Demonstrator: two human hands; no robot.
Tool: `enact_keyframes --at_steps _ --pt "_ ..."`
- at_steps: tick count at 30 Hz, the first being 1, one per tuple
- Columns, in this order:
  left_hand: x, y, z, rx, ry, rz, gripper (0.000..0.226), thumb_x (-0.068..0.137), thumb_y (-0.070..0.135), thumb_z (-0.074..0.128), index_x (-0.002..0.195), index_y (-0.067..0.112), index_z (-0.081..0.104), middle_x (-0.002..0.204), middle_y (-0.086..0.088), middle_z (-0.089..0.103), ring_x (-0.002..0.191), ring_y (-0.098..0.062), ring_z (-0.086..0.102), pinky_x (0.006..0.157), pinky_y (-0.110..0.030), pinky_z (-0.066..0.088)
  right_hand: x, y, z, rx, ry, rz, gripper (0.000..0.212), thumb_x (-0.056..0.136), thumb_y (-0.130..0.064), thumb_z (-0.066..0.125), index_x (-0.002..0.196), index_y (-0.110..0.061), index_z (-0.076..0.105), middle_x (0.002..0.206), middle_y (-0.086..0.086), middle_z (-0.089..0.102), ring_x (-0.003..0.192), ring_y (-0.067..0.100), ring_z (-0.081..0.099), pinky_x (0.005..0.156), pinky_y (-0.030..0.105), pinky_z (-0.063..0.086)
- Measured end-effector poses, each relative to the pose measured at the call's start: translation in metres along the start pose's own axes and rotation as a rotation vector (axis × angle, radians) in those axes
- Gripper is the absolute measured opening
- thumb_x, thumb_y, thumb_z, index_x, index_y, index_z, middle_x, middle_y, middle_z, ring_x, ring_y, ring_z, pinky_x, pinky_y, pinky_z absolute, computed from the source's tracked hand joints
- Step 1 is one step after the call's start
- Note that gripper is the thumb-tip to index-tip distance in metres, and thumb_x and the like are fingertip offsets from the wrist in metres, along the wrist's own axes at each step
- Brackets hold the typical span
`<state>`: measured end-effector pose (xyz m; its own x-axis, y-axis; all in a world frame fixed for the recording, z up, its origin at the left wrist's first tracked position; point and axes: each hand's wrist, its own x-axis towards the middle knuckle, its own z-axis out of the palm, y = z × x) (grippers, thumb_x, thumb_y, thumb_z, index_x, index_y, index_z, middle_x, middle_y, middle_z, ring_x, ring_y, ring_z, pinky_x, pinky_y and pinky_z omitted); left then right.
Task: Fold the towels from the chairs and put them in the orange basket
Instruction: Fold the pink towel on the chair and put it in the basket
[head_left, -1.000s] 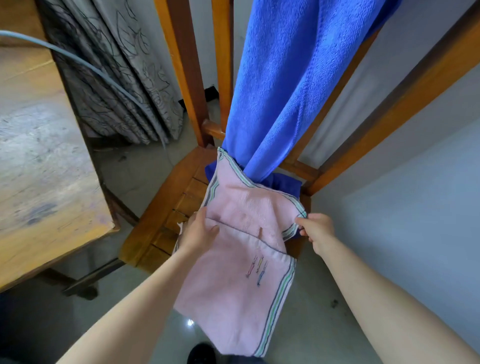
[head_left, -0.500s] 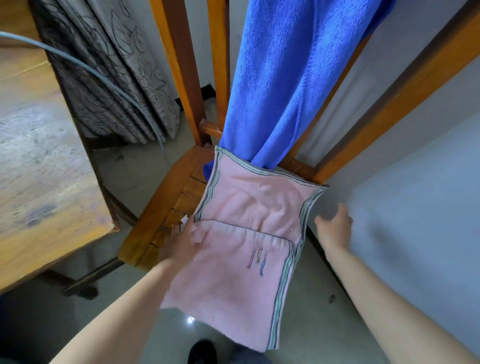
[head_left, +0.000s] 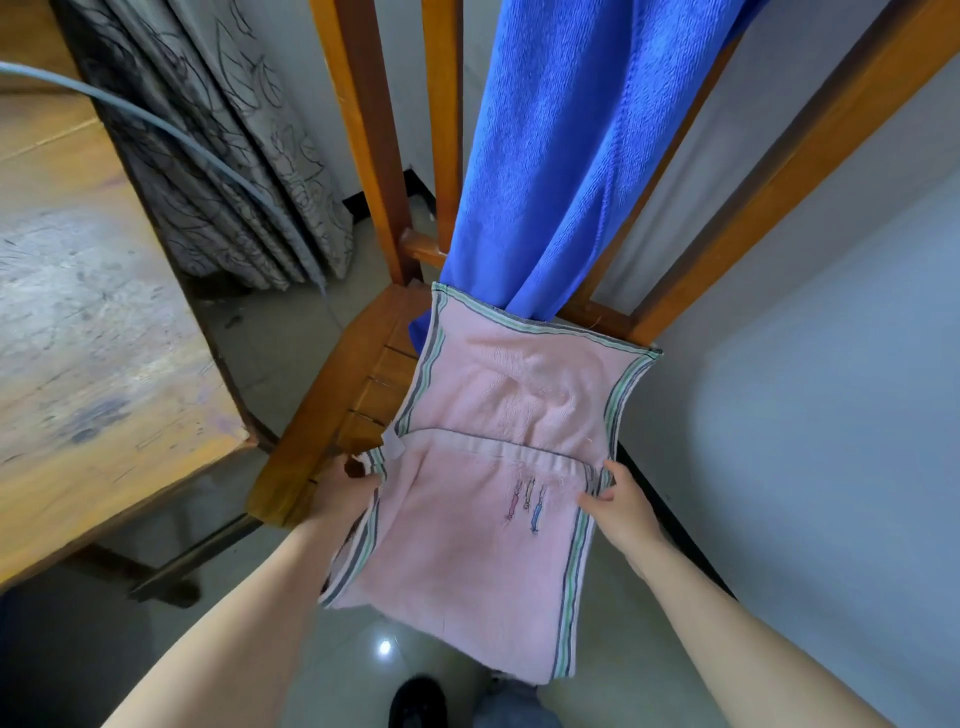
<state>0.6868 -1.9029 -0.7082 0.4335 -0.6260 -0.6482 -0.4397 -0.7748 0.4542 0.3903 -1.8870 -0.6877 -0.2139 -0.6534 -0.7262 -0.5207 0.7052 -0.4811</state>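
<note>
A pink towel with striped edges lies spread on the seat of a wooden chair, its near half folded over and hanging off the front. My left hand grips the towel's left edge at the fold line. My right hand pinches its right edge at the same height. A blue towel hangs over the chair back, and its lower end is tucked behind the pink towel. The orange basket is not in view.
A worn wooden table stands at the left, close to the chair. A patterned grey curtain and a grey cable hang behind it. A pale wall closes the right side. My shoe is on the tiled floor below.
My right hand let go of the far right corner, leaving that half spread flat on the seat, then came back to pinch the right edge at the fold. My left hand stayed at the left edge.
</note>
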Motion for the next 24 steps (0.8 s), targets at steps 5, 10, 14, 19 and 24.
enact_keyframes --at_steps 5,10,14,19,24 --pt "-0.011 0.006 0.004 -0.072 -0.003 -0.016 0.025 0.088 0.016 0.060 0.109 0.002 0.064 0.111 -0.015 0.065 0.103 -0.035 0.059 0.086 -0.033 0.044 0.004 -0.007 0.008 0.204 0.018 0.039 0.065 0.087 -0.011 0.060 0.143 -0.011 0.028 0.122 0.009 0.052 0.100 0.023 0.051 0.085 0.030 0.039" --pt "-0.033 0.013 -0.013 -0.179 0.056 -0.003 0.019 0.093 0.020 0.053 0.079 0.008 0.061 0.083 -0.013 0.062 0.081 -0.028 0.057 0.068 -0.025 0.036 -0.002 -0.006 0.010 0.363 0.029 0.185 0.031 0.083 -0.003 0.062 0.110 0.011 0.058 0.098 0.021 0.063 0.086 0.029 0.059 0.069 0.027 0.041" --pt "-0.064 0.031 -0.041 -0.375 0.060 0.007 0.019 0.095 0.021 0.050 0.079 0.015 0.057 0.079 -0.007 0.060 0.078 -0.023 0.057 0.064 -0.025 0.039 -0.014 -0.002 -0.023 0.334 -0.026 0.073 0.014 0.080 -0.006 0.067 0.073 0.000 0.057 0.077 0.013 0.055 0.072 0.021 0.050 0.063 0.028 0.034" --pt "-0.095 0.054 -0.073 -0.478 0.105 0.102 0.019 0.092 0.029 0.055 0.077 0.025 0.066 0.075 -0.004 0.065 0.065 -0.020 0.056 0.055 -0.025 0.040 -0.029 -0.011 -0.079 0.544 -0.061 -0.011 0.013 0.083 0.006 0.060 0.076 -0.006 0.060 0.075 0.011 0.059 0.068 0.021 0.054 0.064 0.027 0.046" --pt "-0.101 0.090 -0.070 -0.533 0.090 0.212 0.024 0.093 0.025 0.054 0.075 0.023 0.069 0.068 -0.001 0.067 0.061 -0.017 0.059 0.057 -0.026 0.047 -0.026 -0.034 -0.121 0.684 -0.086 -0.097 0.025 0.058 -0.009 0.073 0.080 -0.005 0.062 0.067 0.005 0.067 0.055 0.011 0.064 0.050 0.017 0.053"
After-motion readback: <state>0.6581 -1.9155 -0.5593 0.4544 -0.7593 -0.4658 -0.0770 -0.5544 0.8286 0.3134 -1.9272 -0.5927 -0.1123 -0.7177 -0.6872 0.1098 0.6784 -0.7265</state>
